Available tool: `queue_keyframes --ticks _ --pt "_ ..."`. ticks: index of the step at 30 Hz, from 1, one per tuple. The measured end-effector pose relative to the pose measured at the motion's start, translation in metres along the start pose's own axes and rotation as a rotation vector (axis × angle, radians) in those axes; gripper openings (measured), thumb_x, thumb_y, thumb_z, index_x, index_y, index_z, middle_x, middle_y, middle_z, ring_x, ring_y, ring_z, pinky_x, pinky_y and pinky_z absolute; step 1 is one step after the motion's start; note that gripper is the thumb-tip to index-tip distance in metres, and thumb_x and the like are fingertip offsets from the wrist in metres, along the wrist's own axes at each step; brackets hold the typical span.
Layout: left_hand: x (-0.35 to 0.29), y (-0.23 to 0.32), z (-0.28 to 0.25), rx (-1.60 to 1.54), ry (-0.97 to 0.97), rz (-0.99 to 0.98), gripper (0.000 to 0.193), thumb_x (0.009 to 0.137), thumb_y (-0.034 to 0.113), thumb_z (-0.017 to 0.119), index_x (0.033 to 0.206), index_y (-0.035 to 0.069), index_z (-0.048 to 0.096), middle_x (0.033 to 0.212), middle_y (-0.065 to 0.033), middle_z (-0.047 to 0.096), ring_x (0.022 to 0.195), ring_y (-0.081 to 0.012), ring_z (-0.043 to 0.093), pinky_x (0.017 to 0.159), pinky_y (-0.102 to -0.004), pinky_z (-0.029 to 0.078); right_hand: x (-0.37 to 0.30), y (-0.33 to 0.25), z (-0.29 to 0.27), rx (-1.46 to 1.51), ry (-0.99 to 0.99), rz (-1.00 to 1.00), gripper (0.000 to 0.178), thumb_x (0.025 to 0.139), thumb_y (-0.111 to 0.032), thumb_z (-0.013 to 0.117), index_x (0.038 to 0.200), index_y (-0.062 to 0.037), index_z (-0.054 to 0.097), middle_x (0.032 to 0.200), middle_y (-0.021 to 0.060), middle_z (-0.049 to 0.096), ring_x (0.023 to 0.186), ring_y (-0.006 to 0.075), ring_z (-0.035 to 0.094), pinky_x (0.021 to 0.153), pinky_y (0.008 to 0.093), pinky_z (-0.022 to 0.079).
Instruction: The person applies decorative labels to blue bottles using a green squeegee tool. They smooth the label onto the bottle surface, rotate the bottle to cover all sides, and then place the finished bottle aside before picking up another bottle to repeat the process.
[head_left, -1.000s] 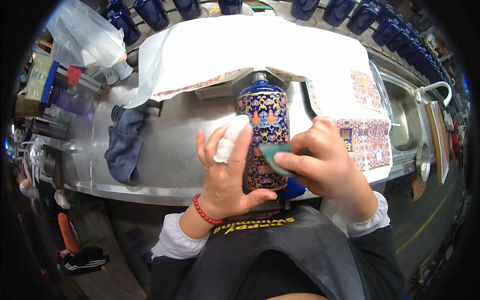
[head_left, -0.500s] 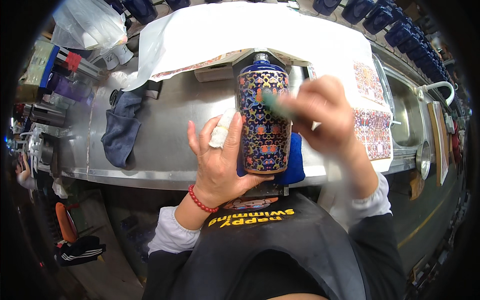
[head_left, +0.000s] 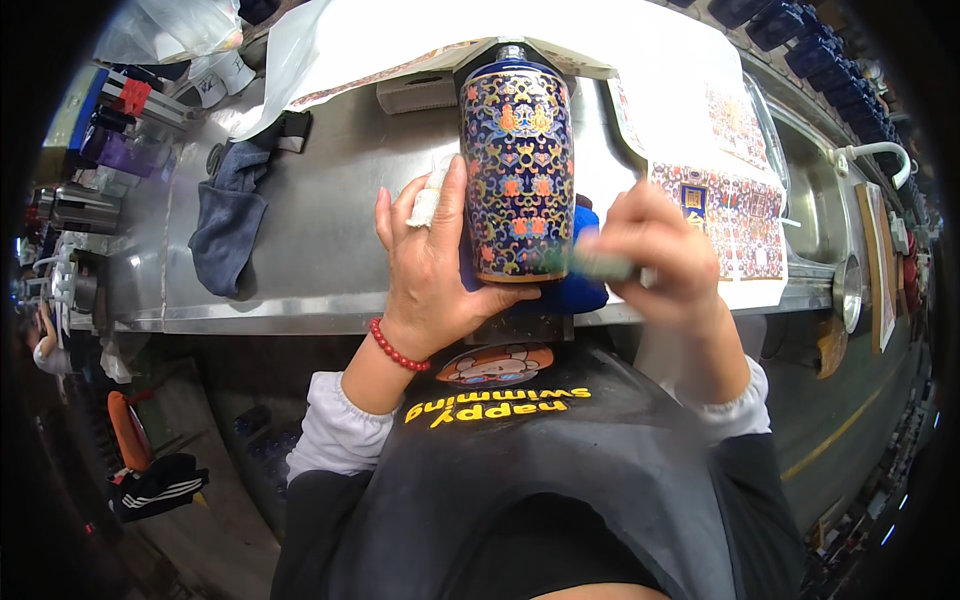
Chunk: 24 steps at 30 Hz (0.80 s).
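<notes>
- Bottle, dark blue, wrapped in a multicoloured floral pattern with gold lines; neck pointing away from the person, base toward the person, at the near edge of the desk; contents hidden by the opaque wall
- Left hand, set along the bottle's left side, thumb beneath its base, other fingers spread apart; white wrapping on one finger, red bead bracelet at the wrist
- Right hand, blurred, fingers closed on a green tool that overlaps the bottle's lower right edge in view; contact too blurred to tell
- Blue cloth, partly under and partly right of the bottle
- White sheet, spread over the far part of the desk, its near edge raised around the bottle's neck
- Patterned sheets, printed in a similar floral design, right of the bottle
- White box, partly beneath the raised white sheet, left of the neck; interior hidden
- Sink basin, metal, at right, with a white curved tap beside it
- Round metal bowl, tilted at the right end of the desk
- Dark blue bottles, in rows at upper right; contents hidden
- Translucent plastic bag, upper left; contents indistinct
- Grey-blue cloth, crumpled on the desk, well left of the bottle
</notes>
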<state>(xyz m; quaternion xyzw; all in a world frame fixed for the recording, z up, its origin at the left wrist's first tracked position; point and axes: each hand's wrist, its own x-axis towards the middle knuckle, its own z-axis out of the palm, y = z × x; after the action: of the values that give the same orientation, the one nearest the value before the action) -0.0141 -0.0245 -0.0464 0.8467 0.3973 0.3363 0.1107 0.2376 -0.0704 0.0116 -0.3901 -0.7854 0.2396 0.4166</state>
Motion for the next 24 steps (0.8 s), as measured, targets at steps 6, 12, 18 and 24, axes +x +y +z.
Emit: queue_keyframes --ticks 6,12,18,24 --pt "0.008 0.006 -0.012 0.074 -0.023 0.021 0.129 0.064 0.077 0.077 0.152 -0.008 0.037 0.137 -0.0196 0.057 0.130 -0.0391 0.043 0.114 -0.0690 0.010 -0.011 -0.004 0.001 0.119 -0.254 -0.224 0.027 0.075 -0.003 0.078 0.102 -0.0038 0.073 0.090 0.0058 0.063 0.080 0.0226 0.061 0.075 0.0393 0.048" --pt "0.000 0.024 -0.021 0.150 0.087 0.122 0.089 0.084 0.073 0.062 0.145 0.009 0.055 0.141 -0.0120 0.056 0.135 -0.0326 0.039 0.118 -0.0653 0.006 -0.020 0.008 0.009 0.396 0.218 0.412 0.015 0.091 -0.006 0.071 0.105 -0.0003 0.067 0.090 0.0018 0.064 0.077 0.0075 0.058 0.067 0.0237 0.046" --pt "-0.008 0.016 -0.016 0.098 0.073 0.179 0.076 0.092 0.073 0.049 0.142 0.017 0.060 0.138 -0.0061 0.059 0.134 -0.0309 0.040 0.119 -0.0630 0.005 -0.012 0.017 0.019 0.227 0.281 0.349 0.018 0.091 -0.008 0.072 0.107 -0.0003 0.067 0.087 0.0042 0.066 0.075 0.0081 0.060 0.066 0.0266 0.048" --pt "0.000 0.002 -0.011 0.107 0.011 0.050 0.110 0.082 0.069 0.069 0.154 -0.006 0.032 0.142 -0.0171 0.057 0.139 -0.0387 0.039 0.119 -0.0633 0.004 0.028 -0.016 0.005 -0.481 0.016 -0.292 0.040 0.064 -0.004 0.076 0.103 -0.0109 0.073 0.085 0.0046 0.057 0.074 0.0235 0.056 0.069 0.0376 0.043"
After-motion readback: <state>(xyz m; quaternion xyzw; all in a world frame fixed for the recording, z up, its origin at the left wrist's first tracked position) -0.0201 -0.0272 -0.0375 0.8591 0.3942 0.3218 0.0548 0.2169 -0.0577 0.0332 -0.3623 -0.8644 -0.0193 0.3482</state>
